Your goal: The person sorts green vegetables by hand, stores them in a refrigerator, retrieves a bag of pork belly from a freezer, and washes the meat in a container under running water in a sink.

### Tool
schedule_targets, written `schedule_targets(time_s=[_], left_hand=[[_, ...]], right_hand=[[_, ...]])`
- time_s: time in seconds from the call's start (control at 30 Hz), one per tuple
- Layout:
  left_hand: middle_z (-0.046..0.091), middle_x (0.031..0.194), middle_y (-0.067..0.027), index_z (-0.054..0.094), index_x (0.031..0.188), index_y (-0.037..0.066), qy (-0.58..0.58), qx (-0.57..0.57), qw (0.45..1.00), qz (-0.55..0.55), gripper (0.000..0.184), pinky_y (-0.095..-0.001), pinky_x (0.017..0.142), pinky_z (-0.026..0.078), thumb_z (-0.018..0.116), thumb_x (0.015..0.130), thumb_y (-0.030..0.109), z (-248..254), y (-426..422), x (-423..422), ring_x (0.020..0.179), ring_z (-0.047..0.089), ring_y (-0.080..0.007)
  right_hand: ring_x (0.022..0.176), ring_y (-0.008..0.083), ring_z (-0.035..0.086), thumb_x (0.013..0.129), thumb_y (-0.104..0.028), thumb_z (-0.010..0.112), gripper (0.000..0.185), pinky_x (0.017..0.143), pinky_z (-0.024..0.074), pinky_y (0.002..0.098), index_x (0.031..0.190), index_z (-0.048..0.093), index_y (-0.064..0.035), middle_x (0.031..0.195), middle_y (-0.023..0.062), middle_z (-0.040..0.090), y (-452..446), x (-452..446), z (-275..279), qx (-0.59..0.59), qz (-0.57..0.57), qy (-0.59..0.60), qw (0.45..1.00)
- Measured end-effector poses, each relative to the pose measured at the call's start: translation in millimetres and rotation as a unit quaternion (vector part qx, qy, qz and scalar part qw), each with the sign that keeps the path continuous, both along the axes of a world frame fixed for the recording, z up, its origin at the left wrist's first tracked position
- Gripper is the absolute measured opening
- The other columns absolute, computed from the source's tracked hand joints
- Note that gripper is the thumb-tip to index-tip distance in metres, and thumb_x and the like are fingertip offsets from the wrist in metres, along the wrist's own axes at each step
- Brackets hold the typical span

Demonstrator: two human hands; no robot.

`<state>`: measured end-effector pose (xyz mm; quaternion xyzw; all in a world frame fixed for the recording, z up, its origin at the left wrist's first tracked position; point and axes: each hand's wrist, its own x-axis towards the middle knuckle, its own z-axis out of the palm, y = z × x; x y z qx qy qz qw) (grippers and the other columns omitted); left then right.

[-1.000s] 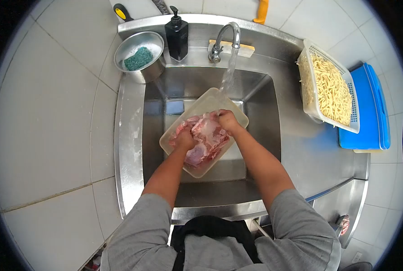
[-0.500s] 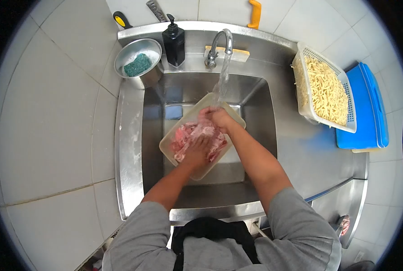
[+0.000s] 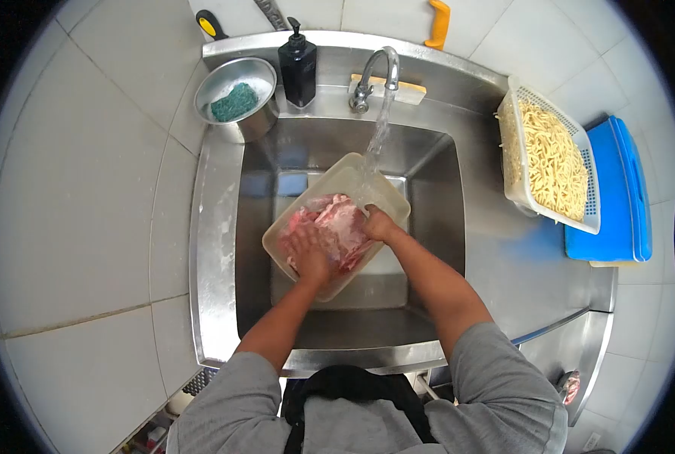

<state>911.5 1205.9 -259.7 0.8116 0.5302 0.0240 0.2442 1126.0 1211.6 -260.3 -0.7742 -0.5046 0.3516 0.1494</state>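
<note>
Pieces of raw meat (image 3: 342,227), pink with pale fat, lie in a translucent plastic tub (image 3: 403,203) that stands at an angle in the sink. My left hand (image 3: 308,253) rests flat on the meat's left side, fingers stretched and apart. At the right edge of the meat, my right hand (image 3: 380,225) grips a large piece, thumb on the near side and the other fingers mostly hidden. Water runs from the faucet (image 3: 392,69) into the tub's far corner, just beyond my right hand.
The steel sink (image 3: 436,250) surrounds the tub. At the back left are a metal pot (image 3: 252,121) with a green scouring pad (image 3: 235,103) and a black pump bottle (image 3: 298,72). On the right counter stand a white basket (image 3: 513,159) of noodles (image 3: 553,163) and a blue container (image 3: 617,189).
My right hand has moved toward me, out of the water stream, to the meat's right edge. My left hand has shifted left, and a large piece now shows between them.
</note>
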Motion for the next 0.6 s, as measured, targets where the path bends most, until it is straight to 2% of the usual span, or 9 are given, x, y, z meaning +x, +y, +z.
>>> schedule_targets(time_s=[0.03,0.17,0.23,0.27,0.33,0.37,0.4,0.53,0.6], left_hand=[[0.023,0.154,-0.026,0.019,0.152,0.007,0.041,-0.06,0.988,0.138,0.124,-0.0539,0.117,0.019,0.091,0.056,0.038,14.3,-0.2,-0.4,0.145,0.02,-0.043],[0.018,0.155,-0.0281,0.015,0.153,0.01,0.086,-0.084,0.986,0.112,0.135,-0.0486,0.117,0.024,0.095,0.049,0.039,-16.9,14.6,-10.9,0.143,0.023,-0.0447],[0.034,0.149,-0.025,0.021,0.151,0.014,0.068,-0.079,0.988,0.116,0.124,-0.0426,0.112,0.035,0.094,0.053,0.034,-15.8,27.8,-11.8,0.137,0.037,-0.0396],[0.034,0.149,-0.025,0.021,0.151,0.014,0.067,-0.079,0.988,0.118,0.124,-0.0426,0.112,0.035,0.094,0.053,0.034,-16.2,34.7,-15.5,0.137,0.037,-0.0396],[0.053,0.135,-0.0185,0.028,0.149,0.017,-0.168,-0.217,0.944,0.185,0.117,-0.0412,0.105,0.043,0.094,0.053,0.03,-33.0,51.7,-22.9,0.128,0.05,-0.0333],[0.053,0.135,-0.0185,0.028,0.149,0.017,-0.172,-0.215,0.944,0.184,0.117,-0.0412,0.105,0.043,0.094,0.053,0.03,-41.0,56.9,-24.5,0.128,0.05,-0.0333],[0.059,0.129,-0.0162,0.036,0.145,0.017,-0.132,-0.188,0.96,0.161,0.104,-0.0409,0.102,0.045,0.091,0.057,0.029,-49.1,61.2,-25.1,0.123,0.055,-0.0316],[0.062,0.125,-0.0162,0.055,0.132,0.013,-0.01,-0.133,0.989,0.068,0.065,-0.0419,0.101,0.047,0.08,0.073,0.024,-56.2,79.1,-11.4,0.117,0.059,-0.0328],[0.062,0.124,-0.017,0.058,0.128,0.011,0.033,-0.141,0.984,0.104,0.056,-0.0421,0.1,0.047,0.075,0.076,0.021,-30.7,75.1,-0.7,0.116,0.059,-0.0336]], right_hand=[[0.112,0.0372,0.062,0.084,-0.015,0.06,0.043,0.098,0.0479,0.0393,0.121,0.06,0.0054,0.12,0.0249,0.063,-4.7,-6.8,-9.1,0.005,0.036,-0.052,0.998],[0.114,0.0401,0.06,0.085,-0.017,0.056,0.045,0.101,0.0462,0.0395,0.124,0.059,0.0045,0.125,0.0272,0.06,6.1,-15.1,-2.2,0.0,0.055,-0.079,0.995],[0.113,0.0401,0.061,0.085,-0.016,0.056,0.044,0.101,0.0461,0.0391,0.124,0.059,0.0044,0.124,0.0268,0.061,23.3,-5.1,0.8,-0.074,0.104,-0.08,0.989],[0.11,0.0377,0.062,0.087,-0.012,0.055,0.037,0.098,0.0482,0.0388,0.12,0.062,0.0033,0.119,0.0245,0.064,32.2,-1.6,-5.0,0.008,0.065,-0.086,0.994],[0.108,0.0352,0.064,0.088,-0.008,0.055,0.032,0.096,0.0503,0.0385,0.116,0.064,0.0021,0.114,0.0222,0.067,42.6,-0.8,10.8,0.096,0.025,-0.094,0.991],[0.106,0.0314,0.066,0.089,-0.003,0.054,0.025,0.091,0.0523,0.0377,0.11,0.066,0.0003,0.11,0.0181,0.068,45.6,-2.2,30.2,0.021,-0.091,0.21,0.973],[0.103,0.0275,0.067,0.089,0.001,0.053,0.022,0.087,0.0543,0.0369,0.104,0.069,-0.0015,0.105,0.0139,0.07,47.5,-4.2,49.2,-0.056,-0.195,0.492,0.847],[0.101,0.0216,0.067,0.09,0.004,0.053,0.02,0.084,0.056,0.0336,0.104,0.067,-0.0022,0.105,0.0088,0.068,51.9,-3.8,77.6,-0.025,-0.188,0.34,0.921],[0.094,0.0202,0.067,0.09,0.004,0.054,0.019,0.081,0.0556,0.0328,0.104,0.066,-0.0016,0.107,0.0083,0.067,47.3,2.4,89.1,-0.057,-0.166,0.489,0.854]])
